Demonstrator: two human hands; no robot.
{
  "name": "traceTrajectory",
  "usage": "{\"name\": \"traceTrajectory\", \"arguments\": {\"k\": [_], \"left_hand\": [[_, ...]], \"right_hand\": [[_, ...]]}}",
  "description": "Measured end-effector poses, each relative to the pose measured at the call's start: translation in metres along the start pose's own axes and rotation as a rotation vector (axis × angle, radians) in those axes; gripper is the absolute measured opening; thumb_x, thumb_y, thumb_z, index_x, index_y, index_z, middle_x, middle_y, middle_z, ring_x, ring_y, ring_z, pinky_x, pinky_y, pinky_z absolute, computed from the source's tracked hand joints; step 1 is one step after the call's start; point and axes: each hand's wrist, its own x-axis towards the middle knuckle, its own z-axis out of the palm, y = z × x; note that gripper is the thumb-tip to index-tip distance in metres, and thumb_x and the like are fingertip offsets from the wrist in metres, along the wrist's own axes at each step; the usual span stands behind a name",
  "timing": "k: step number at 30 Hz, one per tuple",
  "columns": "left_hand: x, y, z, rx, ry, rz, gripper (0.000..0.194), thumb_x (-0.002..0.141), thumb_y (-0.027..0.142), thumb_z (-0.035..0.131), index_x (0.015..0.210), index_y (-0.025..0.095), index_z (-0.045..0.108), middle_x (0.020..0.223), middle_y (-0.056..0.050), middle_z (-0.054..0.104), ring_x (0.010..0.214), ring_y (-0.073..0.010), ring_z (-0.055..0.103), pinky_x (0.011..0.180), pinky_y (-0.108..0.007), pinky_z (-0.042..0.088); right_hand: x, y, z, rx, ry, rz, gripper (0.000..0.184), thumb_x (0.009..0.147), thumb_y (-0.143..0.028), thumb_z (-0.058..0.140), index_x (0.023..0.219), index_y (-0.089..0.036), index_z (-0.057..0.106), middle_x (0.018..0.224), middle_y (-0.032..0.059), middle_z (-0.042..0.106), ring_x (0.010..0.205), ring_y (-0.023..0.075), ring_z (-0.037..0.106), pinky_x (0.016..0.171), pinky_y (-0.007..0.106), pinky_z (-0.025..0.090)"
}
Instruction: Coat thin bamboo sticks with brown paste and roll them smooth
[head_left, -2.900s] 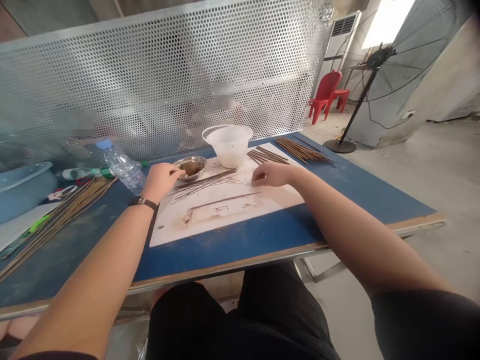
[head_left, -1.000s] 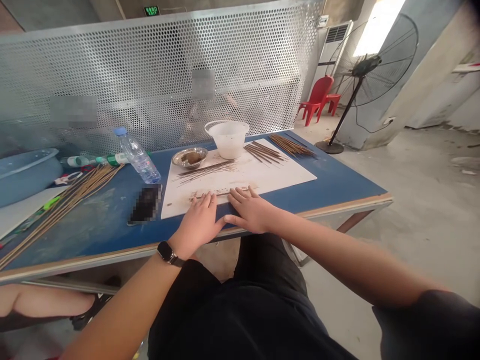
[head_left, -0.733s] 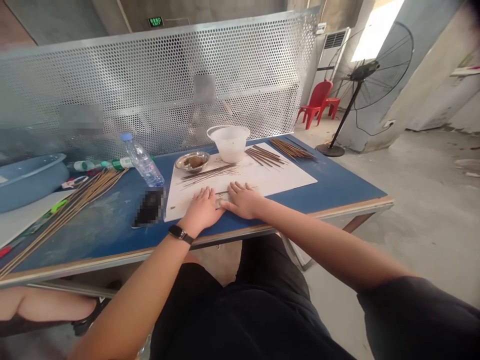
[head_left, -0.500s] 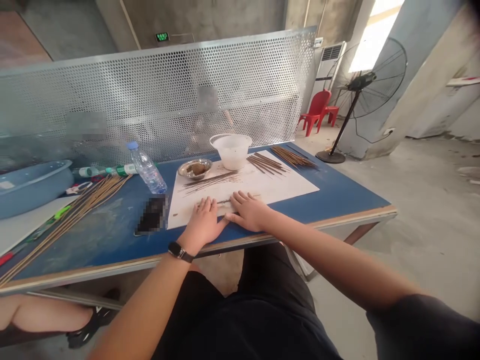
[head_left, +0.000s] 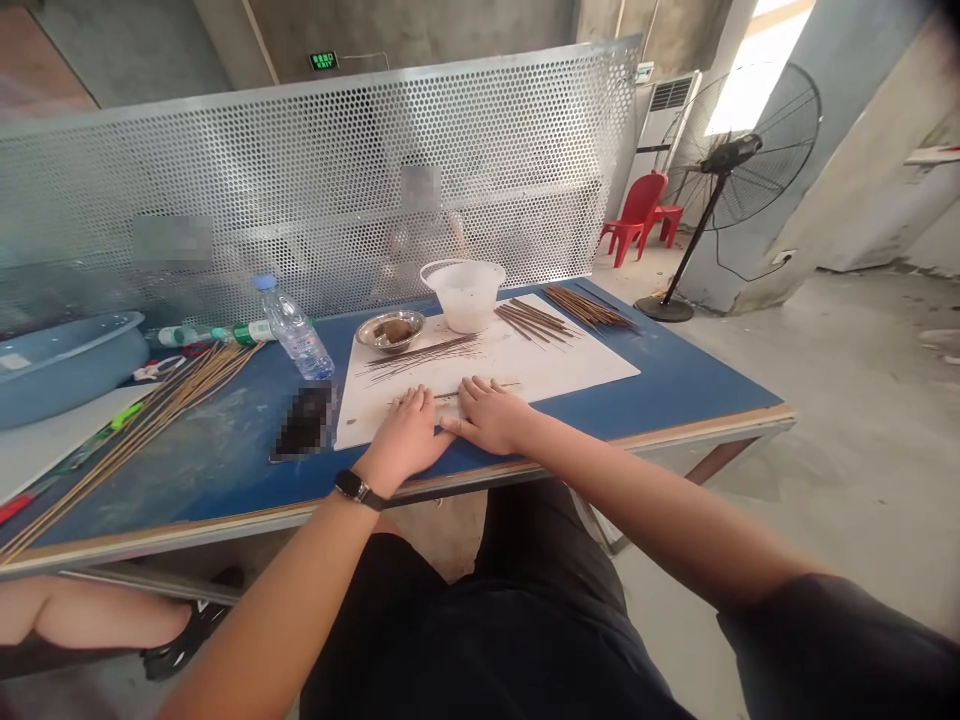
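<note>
A perforated metal screen [head_left: 315, 200], a red plastic chair [head_left: 637, 215], and a pedestal fan [head_left: 739, 150]

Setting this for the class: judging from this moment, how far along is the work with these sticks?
Seemingly done: dark sticks lie in rows on the white board. In hand: the left hand and right hand press flat on a thin stick on the board. Seemingly left: paler sticks lie on the blue table, and brown paste sits in the steel bowl.

Perforated metal screen [head_left: 315, 200], scuffed blue tabletop [head_left: 210, 450], glossy steel bowl [head_left: 390, 333], translucent plastic tub [head_left: 465, 300], matt white sheet [head_left: 555, 370]
</note>
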Motion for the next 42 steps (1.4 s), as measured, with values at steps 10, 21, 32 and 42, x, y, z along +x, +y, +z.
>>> {"name": "traceTrajectory", "arguments": {"k": [10,21,32,42], "left_hand": [[-0.032,-0.001,0.013,0.096,0.14,0.032,0.087,0.105,0.062,0.038,0.159,-0.007,0.037,0.166,-0.033,0.033,0.158,-0.0423,0.031,0.126,-0.058,0.029],[0.0,-0.014,0.001,0.101,0.087,-0.035,0.085,0.105,0.065,0.036,0.16,0.0,0.04,0.164,-0.032,0.039,0.155,-0.0415,0.038,0.125,-0.058,0.03],[-0.05,-0.017,0.015,0.084,0.18,0.075,0.091,0.102,0.069,0.041,0.16,-0.001,0.038,0.169,-0.03,0.031,0.157,-0.0423,0.032,0.126,-0.057,0.031],[-0.005,-0.031,0.001,0.063,0.045,-0.003,0.07,0.103,0.037,0.046,0.161,0.0,0.038,0.17,-0.026,0.033,0.159,-0.0401,0.029,0.127,-0.055,0.029]], "right_hand": [[-0.04,0.002,0.002,-0.005,0.007,-0.118,0.114,0.097,-0.083,0.005,0.164,0.006,0.03,0.172,0.0285,0.022,0.162,0.0427,0.017,0.131,0.058,0.016],[0.006,0.007,0.002,-0.007,0.019,0.012,0.109,0.099,-0.08,0.007,0.164,0.005,0.031,0.171,0.0286,0.025,0.162,0.0423,0.02,0.13,0.06,0.017],[-0.045,-0.006,0.008,-0.002,0.053,-0.103,0.116,0.096,-0.085,0.007,0.163,0.007,0.032,0.172,0.0291,0.021,0.162,0.0438,0.015,0.131,0.06,0.015],[0.026,-0.027,0.007,0.014,0.01,-0.074,0.109,0.1,-0.08,0.015,0.163,0.007,0.03,0.171,0.0293,0.025,0.162,0.0431,0.019,0.13,0.059,0.017]]}}
